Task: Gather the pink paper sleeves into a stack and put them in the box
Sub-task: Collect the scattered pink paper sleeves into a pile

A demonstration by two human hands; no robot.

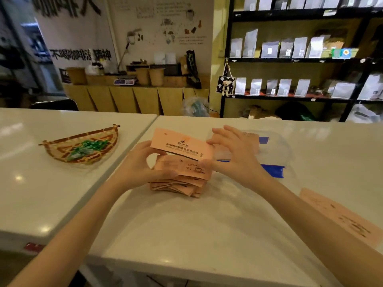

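On the left surface (31, 183), near its far right corner, sits a basket (62, 149) with green candies (89, 147) in it. My left hand (143, 164) pinches the left end of the top sleeve (182, 145) between thumb and fingers, holding it just above the stack (182, 181), which lies on the right surface (207, 235) near its left edge, toward the far side. The stack is uneven, its sleeves fanned at the lower edges. My right hand (234, 154) grips the same sleeve's right end, thumb underneath, fingers spread over the top. Just behind that hand is the clear box (277, 154) with blue clips, close to the far edge; some pink shows inside, too blurred to tell more. One loose sleeve (339, 218) lies flat at the right edge, well apart from the stack.
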